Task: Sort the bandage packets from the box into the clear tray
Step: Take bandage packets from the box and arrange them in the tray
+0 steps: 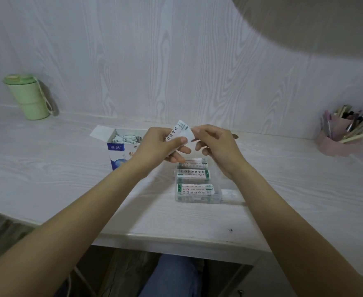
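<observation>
Clear plastic tray (219, 199), probably glossy

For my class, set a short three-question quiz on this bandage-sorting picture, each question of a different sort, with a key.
1. True or false: the box stands open with packets inside.
2. Which hand grips the packets held above the desk? A left hand only; B right hand only; C both.
3. Fill in: the clear tray lies to the ____ of the box in the picture.

Key: 1 true. 2 C: both hands pinch the held packets. 3 right.
</observation>
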`<state>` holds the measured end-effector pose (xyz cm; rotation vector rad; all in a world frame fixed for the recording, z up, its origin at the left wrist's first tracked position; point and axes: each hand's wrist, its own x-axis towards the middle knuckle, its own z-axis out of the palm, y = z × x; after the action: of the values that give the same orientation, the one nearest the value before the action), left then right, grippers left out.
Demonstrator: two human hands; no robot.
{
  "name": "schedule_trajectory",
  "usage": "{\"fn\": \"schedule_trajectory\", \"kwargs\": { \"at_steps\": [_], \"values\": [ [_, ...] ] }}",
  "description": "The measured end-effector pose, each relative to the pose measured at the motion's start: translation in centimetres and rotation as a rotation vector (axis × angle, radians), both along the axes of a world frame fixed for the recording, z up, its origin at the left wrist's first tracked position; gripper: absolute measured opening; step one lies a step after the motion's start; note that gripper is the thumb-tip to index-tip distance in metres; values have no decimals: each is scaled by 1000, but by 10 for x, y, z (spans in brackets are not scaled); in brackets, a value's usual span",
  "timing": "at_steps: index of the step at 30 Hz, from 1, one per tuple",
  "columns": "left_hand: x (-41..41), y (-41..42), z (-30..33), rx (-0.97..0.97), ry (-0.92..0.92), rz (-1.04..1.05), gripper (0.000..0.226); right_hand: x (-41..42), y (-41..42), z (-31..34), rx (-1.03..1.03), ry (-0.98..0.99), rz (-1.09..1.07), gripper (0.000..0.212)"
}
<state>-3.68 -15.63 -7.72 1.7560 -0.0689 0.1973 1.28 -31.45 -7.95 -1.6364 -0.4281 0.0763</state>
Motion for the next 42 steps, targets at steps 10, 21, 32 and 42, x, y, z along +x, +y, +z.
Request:
{"fn": "schedule_trajectory", "kwargs": {
  "at_steps": [10,21,32,42],
  "values": [
    [2,4,4,5,-25,134,28,9,-12,-6,220,153,-37,9],
    [3,10,6,-5,-62,169,29,23,-9,-32,-387,-76,-253,12],
    [3,13,5,5,-59,153,29,27,2,-36,-862,-253,-202,10],
    [3,7,2,68,-61,87,28,31,4,-27,-919,-147,-114,9]
  ]
}}
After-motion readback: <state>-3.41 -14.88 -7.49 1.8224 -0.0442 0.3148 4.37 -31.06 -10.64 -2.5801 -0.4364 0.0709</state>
